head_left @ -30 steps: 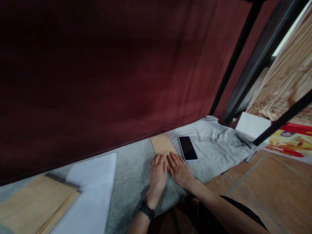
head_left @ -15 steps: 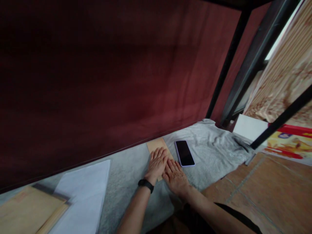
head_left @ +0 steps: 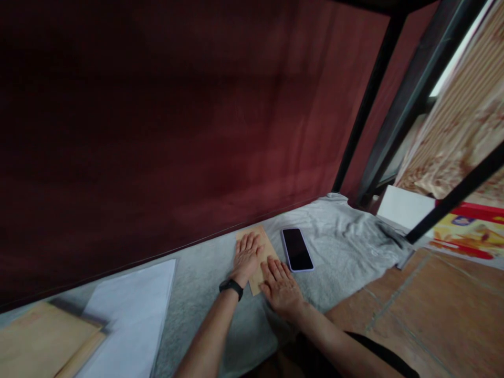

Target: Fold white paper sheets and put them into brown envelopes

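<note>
A brown paper envelope (head_left: 258, 281) lies flat on a grey cloth (head_left: 205, 278), partly covered by both hands. My left hand (head_left: 247, 255), with a black band on its wrist, rests palm down on the envelope's left side, fingers stretched out. Lower down, my right hand (head_left: 282, 286) lies flat over the right edge, its fingers extended and slightly apart. A gap between the hands shows the paper's surface. Just right of the envelope lies a phone (head_left: 297, 249) with a dark screen and a pale purple case.
White paper sheets (head_left: 134, 310) lie at the left, with a stack of brown envelopes (head_left: 43, 341) overlapping them. A dark red panel (head_left: 177, 131) rises behind the cloth. Black metal bars (head_left: 368, 105) stand at the right, near a colourful printed box (head_left: 468, 231) on the tiled floor (head_left: 425, 304).
My hands have moved apart: the left has slid slightly left and up, the right a little lower. More of the envelope between them is uncovered.
</note>
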Demonstrator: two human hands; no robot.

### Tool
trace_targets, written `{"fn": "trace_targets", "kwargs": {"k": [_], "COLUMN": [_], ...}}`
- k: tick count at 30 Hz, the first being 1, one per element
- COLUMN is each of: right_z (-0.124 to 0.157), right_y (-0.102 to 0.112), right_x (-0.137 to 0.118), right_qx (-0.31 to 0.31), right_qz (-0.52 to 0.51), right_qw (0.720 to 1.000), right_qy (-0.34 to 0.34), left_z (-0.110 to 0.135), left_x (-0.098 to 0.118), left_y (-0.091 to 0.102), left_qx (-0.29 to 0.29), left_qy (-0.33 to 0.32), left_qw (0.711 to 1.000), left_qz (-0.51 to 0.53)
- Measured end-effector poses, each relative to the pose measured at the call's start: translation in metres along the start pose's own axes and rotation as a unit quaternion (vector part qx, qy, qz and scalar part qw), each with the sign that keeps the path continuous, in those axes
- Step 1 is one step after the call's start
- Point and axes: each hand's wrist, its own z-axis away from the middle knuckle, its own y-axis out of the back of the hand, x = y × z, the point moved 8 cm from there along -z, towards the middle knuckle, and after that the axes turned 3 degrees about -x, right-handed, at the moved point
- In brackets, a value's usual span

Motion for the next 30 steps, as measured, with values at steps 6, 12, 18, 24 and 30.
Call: {"fn": "trace_targets", "kwargs": {"k": [6, 12, 18, 24, 30], "right_z": [0.000, 0.004, 0.003, -0.007, -0.011], "right_y": [-0.001, 0.002, 0.009, 0.019, 0.008], "right_x": [0.001, 0.001, 0.001, -0.021, -0.047], "right_qx": [-0.041, -0.003, 0.053, 0.033, 0.011], "right_qz": [0.002, 0.019, 0.012, -0.026, -0.060], "right_qw": [0.999, 1.000, 0.998, 0.998, 0.996], "right_qy": [-0.010, 0.023, 0.038, 0.039, 0.060], "left_z": [0.074, 0.151, 0.195, 0.254, 0.258], "left_x": [0.010, 0.018, -0.097, -0.184, -0.179], "left_y": [-0.006, 0.006, 0.072, 0.082, 0.084], "left_qx": [-0.054, -0.129, 0.017, -0.020, -0.015], "left_qy": [-0.019, -0.051, 0.247, 0.438, 0.409], "left_qw": [0.998, 0.989, 0.969, 0.889, 0.899], "left_qz": [-0.016, 0.059, -0.022, -0.136, -0.156]}}
